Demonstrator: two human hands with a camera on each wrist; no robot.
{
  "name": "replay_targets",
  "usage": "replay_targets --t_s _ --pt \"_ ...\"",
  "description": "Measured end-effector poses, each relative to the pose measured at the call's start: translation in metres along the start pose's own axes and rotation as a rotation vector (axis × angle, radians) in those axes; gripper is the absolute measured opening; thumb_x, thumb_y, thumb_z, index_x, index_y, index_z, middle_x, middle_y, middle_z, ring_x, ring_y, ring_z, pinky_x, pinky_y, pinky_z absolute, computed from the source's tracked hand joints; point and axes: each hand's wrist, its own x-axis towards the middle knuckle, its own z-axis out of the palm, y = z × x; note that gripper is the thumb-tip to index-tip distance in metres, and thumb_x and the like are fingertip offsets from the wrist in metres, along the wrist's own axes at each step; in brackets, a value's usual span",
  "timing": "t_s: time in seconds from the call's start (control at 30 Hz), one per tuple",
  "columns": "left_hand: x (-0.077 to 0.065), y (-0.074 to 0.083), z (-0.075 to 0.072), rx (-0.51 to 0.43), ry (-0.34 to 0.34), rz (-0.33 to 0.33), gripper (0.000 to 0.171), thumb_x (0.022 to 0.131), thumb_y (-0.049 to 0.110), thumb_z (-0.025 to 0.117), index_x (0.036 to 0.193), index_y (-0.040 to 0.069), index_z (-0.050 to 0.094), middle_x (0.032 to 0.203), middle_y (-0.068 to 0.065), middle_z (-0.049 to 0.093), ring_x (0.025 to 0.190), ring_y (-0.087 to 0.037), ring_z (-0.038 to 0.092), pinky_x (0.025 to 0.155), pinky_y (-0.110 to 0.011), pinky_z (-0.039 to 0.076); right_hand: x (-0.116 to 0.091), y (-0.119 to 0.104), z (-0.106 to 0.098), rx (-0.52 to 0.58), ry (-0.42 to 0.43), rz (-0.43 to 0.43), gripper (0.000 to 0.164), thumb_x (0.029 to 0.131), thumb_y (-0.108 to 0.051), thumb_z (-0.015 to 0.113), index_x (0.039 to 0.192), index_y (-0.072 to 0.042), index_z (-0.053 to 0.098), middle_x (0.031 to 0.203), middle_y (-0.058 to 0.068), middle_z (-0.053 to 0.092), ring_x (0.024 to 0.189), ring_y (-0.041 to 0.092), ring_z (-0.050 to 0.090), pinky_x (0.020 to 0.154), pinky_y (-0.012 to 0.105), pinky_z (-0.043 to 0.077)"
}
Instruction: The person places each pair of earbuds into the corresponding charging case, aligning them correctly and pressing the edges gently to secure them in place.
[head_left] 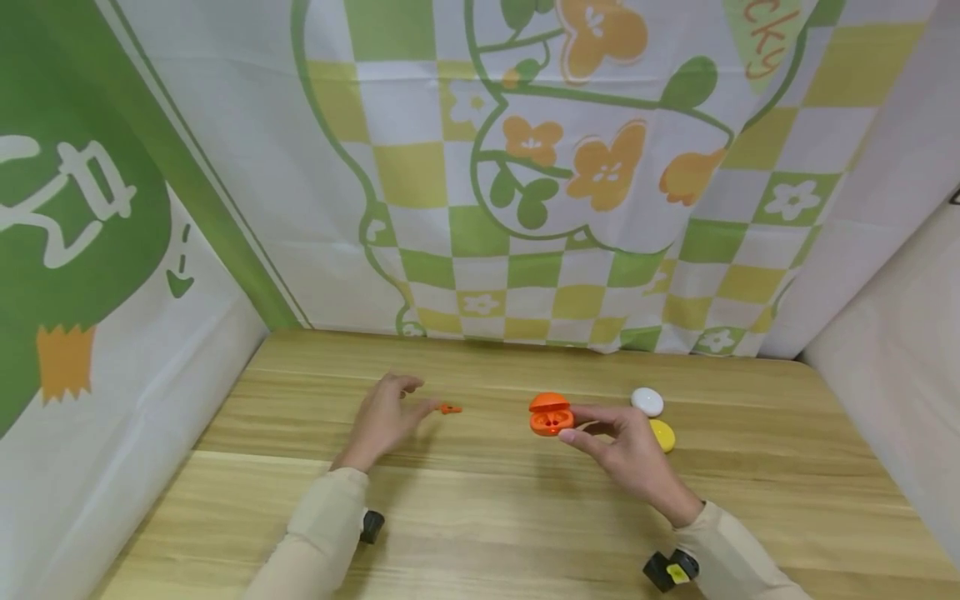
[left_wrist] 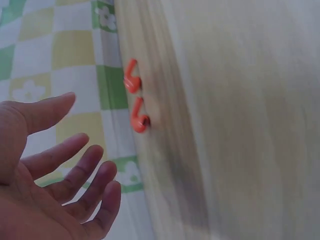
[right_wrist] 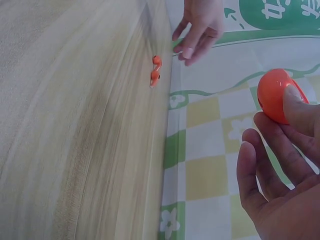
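Note:
My right hand [head_left: 626,454] pinches an orange earbud charging case [head_left: 550,423] between thumb and fingers, above the table. Its lid is up, and the slots inside show in the head view. Seen from the right wrist, the rounded back of the case [right_wrist: 272,95] sits by the thumb. Two orange earbuds lie on the tabletop: one earbud [left_wrist: 133,82] and a second earbud [left_wrist: 140,120] close beside it. My left hand [head_left: 386,417] hovers near them with relaxed, spread fingers and nothing in its grasp; its thumb tip overlaps the earbuds' edge in the head view.
A white round case [head_left: 647,402] and a yellow round case [head_left: 663,435] lie just beyond my right hand, the yellow one partly hidden by it. The wooden table [head_left: 480,517] meets a checkered, printed cloth [head_left: 420,175] at its back edge.

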Motion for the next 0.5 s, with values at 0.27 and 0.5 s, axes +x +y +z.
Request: replay_targets --t_s 0.27,0.5 --pt "0.006 -0.012 0.0 0.109 -0.034 -0.063 0.042 0.089 0.02 0.08 0.123 -0.003 0.069 0.125 -0.022 0.067 0.118 -0.043 0.059 0.099 -0.059 0.046 -0.001 0.001 0.0 0.001 0.003 0.001 0.025 0.09 -0.008 0.078 0.114 -0.004 0.076 0.108 0.005 0.076 0.096 0.017 0.071 0.079 0.031 0.059" --pt "0.014 -0.016 0.004 0.26 -0.039 -0.048 0.043 0.086 0.024 0.084 0.119 -0.001 0.072 0.123 -0.022 0.067 0.115 -0.044 0.059 0.094 -0.056 0.049 0.0 0.001 0.001 0.01 -0.006 0.001 0.025 0.09 -0.007 0.078 0.114 -0.004 0.076 0.108 0.006 0.076 0.095 0.016 0.071 0.079 0.036 0.059"
